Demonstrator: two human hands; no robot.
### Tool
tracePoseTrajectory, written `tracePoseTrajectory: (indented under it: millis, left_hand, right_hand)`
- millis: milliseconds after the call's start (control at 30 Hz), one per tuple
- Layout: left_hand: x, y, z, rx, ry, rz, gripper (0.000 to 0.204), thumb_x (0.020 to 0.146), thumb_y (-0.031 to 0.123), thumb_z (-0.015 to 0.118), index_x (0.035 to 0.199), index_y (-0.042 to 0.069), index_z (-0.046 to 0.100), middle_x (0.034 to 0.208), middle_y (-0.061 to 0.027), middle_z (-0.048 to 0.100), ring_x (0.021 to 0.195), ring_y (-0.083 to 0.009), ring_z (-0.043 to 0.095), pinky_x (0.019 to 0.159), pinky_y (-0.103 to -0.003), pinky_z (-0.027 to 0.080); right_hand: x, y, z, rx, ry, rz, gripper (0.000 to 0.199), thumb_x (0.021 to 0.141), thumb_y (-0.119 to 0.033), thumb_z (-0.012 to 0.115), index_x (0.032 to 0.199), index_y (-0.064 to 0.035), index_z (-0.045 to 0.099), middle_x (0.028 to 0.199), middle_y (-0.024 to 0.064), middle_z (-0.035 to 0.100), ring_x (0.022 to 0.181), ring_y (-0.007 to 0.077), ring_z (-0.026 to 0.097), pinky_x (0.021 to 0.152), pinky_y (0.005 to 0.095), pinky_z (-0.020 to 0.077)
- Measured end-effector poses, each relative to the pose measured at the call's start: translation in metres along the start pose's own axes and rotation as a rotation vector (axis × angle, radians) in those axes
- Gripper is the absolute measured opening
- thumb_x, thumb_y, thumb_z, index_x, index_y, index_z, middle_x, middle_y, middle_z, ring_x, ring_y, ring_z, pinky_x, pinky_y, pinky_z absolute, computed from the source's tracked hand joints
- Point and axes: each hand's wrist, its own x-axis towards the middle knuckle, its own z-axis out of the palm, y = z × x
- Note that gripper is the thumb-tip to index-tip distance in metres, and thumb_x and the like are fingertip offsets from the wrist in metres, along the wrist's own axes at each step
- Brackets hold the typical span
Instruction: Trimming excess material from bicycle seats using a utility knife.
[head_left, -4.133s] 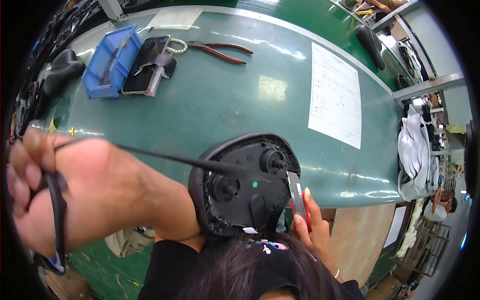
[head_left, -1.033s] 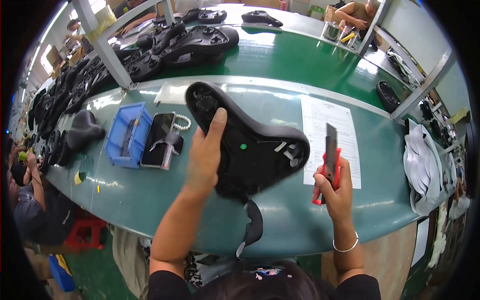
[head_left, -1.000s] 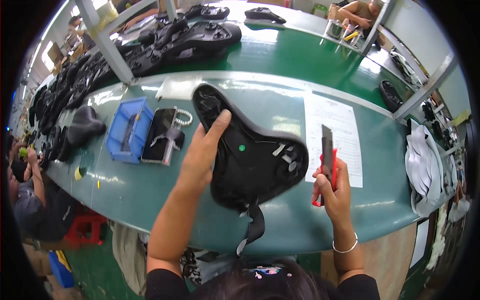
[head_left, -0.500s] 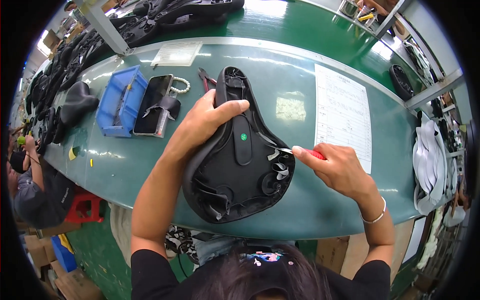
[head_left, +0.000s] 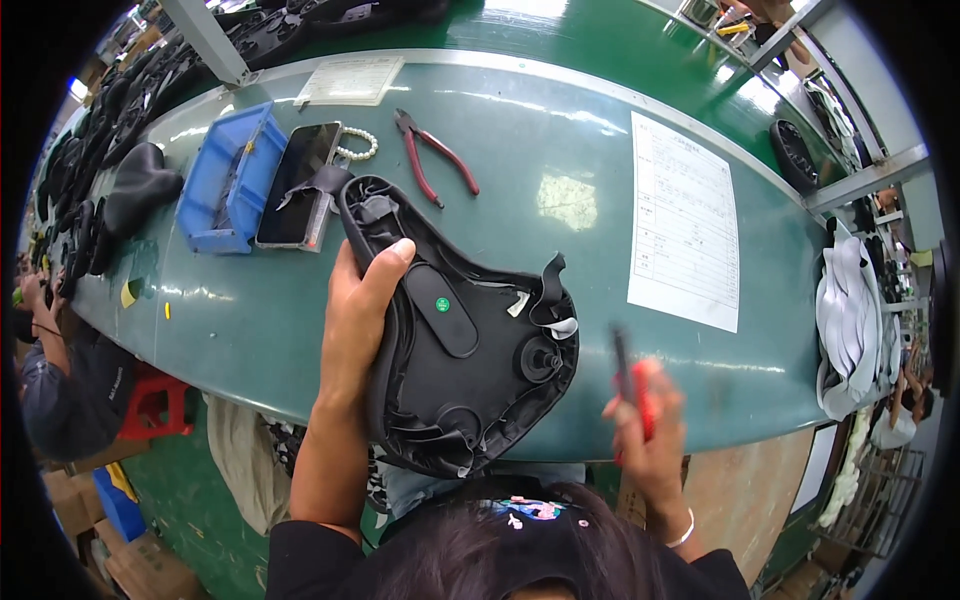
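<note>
A black bicycle saddle [head_left: 420, 390] lies underside up over the table's near edge, its narrow nose tilted to the far left. My left hand [head_left: 362, 305] grips it by the left side near the nose, thumb over the rim. Loose strips of black cover [head_left: 549, 285] stick up along the right edge, with a pale scrap [head_left: 519, 303] beside them. To the right, apart from the saddle, my right hand [head_left: 650, 430] is closed round a red-handled tool [head_left: 640, 395] with a narrow dark tip, smeared by motion. Red-handled cutting pliers [head_left: 432, 160] lie beyond the saddle's nose.
At the left are a blue bin [head_left: 228, 185], a phone [head_left: 298, 190] and a beaded bracelet [head_left: 358, 144]. A printed sheet [head_left: 683, 225] lies at the right. More black saddles [head_left: 140, 185] are piled far left. A co-worker [head_left: 65, 385] sits at the left edge.
My right hand has drawn back toward me with the tool, away from the saddle's edge. The saddle has turned, its nose swinging left and nearer, which uncovers the pliers.
</note>
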Motion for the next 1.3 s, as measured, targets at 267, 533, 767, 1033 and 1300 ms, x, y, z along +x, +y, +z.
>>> tracePoseTrajectory:
  millis: [267,533,767,1033,1300]
  left_hand:
    - [-0.016,-0.035,-0.04,0.005,0.12,0.193,0.043,0.083,0.018,0.063,0.119,-0.003,0.049,0.099,-0.0077,0.054,0.093,-0.0175,0.053,0.087,-0.03,0.043]
    - [-0.029,0.005,0.008,1.194,-0.078,0.911,0.048,0.073,0.019,0.072,0.115,0.007,0.052,0.108,-0.0109,0.053,0.108,-0.027,0.046,0.089,-0.039,0.037]
    - [0.009,-0.01,0.049,0.968,-0.586,0.709,0.029,0.084,0.023,0.062,0.066,0.004,0.049,0.068,-0.0057,0.05,0.07,-0.0232,0.045,0.071,-0.037,0.031]
    - [0.005,0.004,0.06,0.698,-0.554,0.393,0.029,0.085,0.019,0.055,0.059,0.005,0.05,0.055,-0.0086,0.046,0.058,-0.0186,0.044,0.063,-0.032,0.032]
    - [-0.005,0.004,0.059,0.149,-0.715,0.323,0.021,0.087,0.013,0.057,0.068,0.003,0.056,0.065,0.0005,0.049,0.06,-0.0074,0.041,0.063,-0.023,0.036]
  right_hand:
    - [0.099,-0.025,0.017,0.302,0.099,-0.152,0.057,0.08,-0.002,0.063,0.133,-0.0034,0.042,0.094,0.0074,0.06,0.06,0.0097,0.054,0.056,0.0235,0.0477]
    - [0.105,-0.039,0.01,0.284,0.103,-0.031,0.051,0.081,-0.008,0.067,0.127,-0.0038,0.046,0.094,0.0045,0.058,0.073,0.011,0.057,0.067,0.0245,0.0494]
    - [0.077,-0.021,-0.021,-0.105,0.097,-0.269,0.049,0.085,-0.002,0.061,0.132,-0.0008,0.045,0.111,0.0177,0.065,0.085,0.0242,0.068,0.072,0.0312,0.0529]
    - [0.071,-0.019,-0.021,-0.704,-0.193,-0.408,0.062,0.078,-0.006,0.063,0.137,-0.0208,0.048,0.06,0.004,0.044,0.046,0.0224,0.049,0.043,0.0344,0.039]
    - [0.044,-0.043,-0.005,-0.817,-0.138,-0.177,0.061,0.08,-0.003,0.06,0.138,-0.016,0.046,0.059,0.0094,0.05,0.047,0.0281,0.051,0.045,0.0387,0.0378]
